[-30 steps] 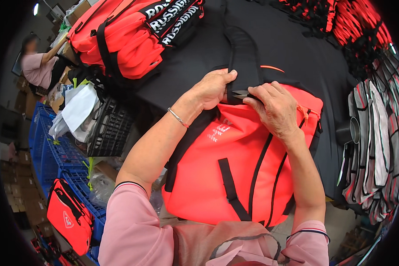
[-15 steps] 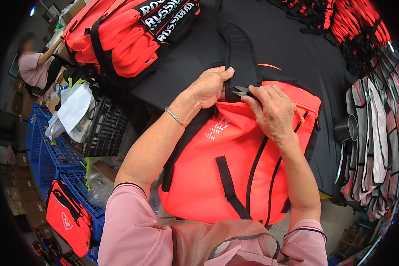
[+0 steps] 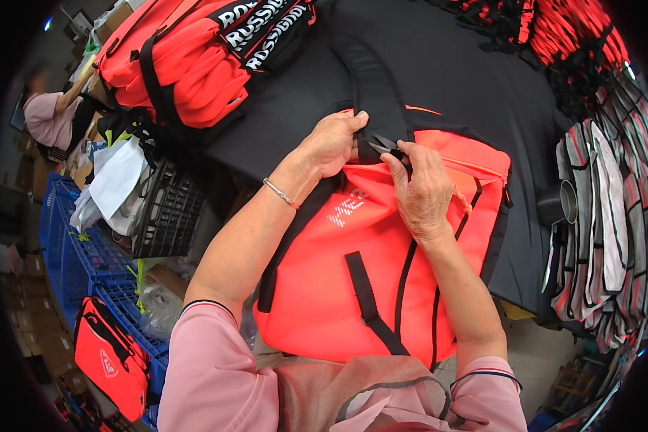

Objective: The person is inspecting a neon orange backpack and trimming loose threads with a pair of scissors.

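1. My left hand [image 3: 333, 142] is gripping the top edge of the orange bag [image 3: 381, 259], fingers curled over the black padded strap [image 3: 371, 86] where it meets the bag.
2. My right hand [image 3: 421, 189] is closing round a small pair of dark thread snips [image 3: 383, 146], its tips pointing left toward my other hand.
3. I judge I am trimming loose thread at the strap's seam; the next move is asking for a short, careful snip close to the stitching without nicking the fabric, while my left hand is holding the seam taut.
4. The bag is lying flat on the near edge of the black table [image 3: 468, 79], overhanging toward my lap. It is looking bright orange with black edging, black webbing bands running down its face and a small pale mark near the top.
5. Far left, a stack of finished orange bags [image 3: 173, 65] is sitting on the table.
6. Left of me, a black plastic crate [image 3: 167, 212] and blue crates [image 3: 72, 252] are standing below, with a small orange pouch [image 3: 111, 356] near the floor.
7. On the right, grey-and-white straps [image 3: 597, 237] are hanging in a bundle.
8. Far left, another person [image 3: 50, 115] is working.
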Demonstrator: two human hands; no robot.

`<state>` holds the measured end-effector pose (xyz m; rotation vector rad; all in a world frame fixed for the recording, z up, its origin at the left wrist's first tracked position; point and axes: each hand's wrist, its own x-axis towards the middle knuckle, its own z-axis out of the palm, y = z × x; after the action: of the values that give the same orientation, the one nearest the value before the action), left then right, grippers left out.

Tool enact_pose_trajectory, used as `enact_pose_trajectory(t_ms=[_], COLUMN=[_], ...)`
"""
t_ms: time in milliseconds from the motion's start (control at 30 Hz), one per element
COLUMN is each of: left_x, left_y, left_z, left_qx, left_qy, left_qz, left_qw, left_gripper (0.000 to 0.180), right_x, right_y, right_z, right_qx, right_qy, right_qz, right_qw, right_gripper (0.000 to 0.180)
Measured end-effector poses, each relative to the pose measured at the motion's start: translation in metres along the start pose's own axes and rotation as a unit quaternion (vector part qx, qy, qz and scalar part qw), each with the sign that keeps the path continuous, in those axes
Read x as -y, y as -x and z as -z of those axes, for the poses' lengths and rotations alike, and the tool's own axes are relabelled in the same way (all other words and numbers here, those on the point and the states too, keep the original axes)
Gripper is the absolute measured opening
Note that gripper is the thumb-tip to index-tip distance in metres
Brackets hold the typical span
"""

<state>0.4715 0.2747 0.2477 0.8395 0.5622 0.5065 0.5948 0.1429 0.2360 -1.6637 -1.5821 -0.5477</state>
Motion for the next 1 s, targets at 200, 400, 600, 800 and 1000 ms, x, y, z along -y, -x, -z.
enact_pose_trajectory(t_ms=[200, 400, 600, 800, 1000], left_x=[0.006, 0.01, 0.011, 0.012, 0.012], left_y=[-0.003, -0.006, -0.006, -0.003, 0.001], left_z=[0.008, 0.008, 0.005, -0.001, -0.003], left_qx=[0.014, 0.034, 0.02, 0.004, 0.01], left_qy=[0.007, 0.015, -0.008, -0.055, -0.049], left_qz=[-0.004, -0.013, -0.002, 0.004, -0.006], left_qw=[1.0, 0.999, 1.0, 0.998, 0.999], left_gripper=[0.022, 0.019, 0.017, 0.021, 0.022], right_x=[0.002, 0.006, 0.005, -0.016, -0.011], right_y=[-0.003, -0.01, -0.01, -0.007, -0.005], right_z=[0.003, 0.014, 0.011, 0.009, 0.009], right_qx=[0.002, 0.08, 0.124, 0.166, 0.146], right_qy=[-0.004, -0.032, -0.185, -0.417, -0.304], right_qz=[-0.007, -0.053, -0.264, -0.339, -0.286], right_qw=[1.0, 0.995, 0.938, 0.827, 0.897], right_gripper=[0.027, 0.024, 0.022, 0.02, 0.017])
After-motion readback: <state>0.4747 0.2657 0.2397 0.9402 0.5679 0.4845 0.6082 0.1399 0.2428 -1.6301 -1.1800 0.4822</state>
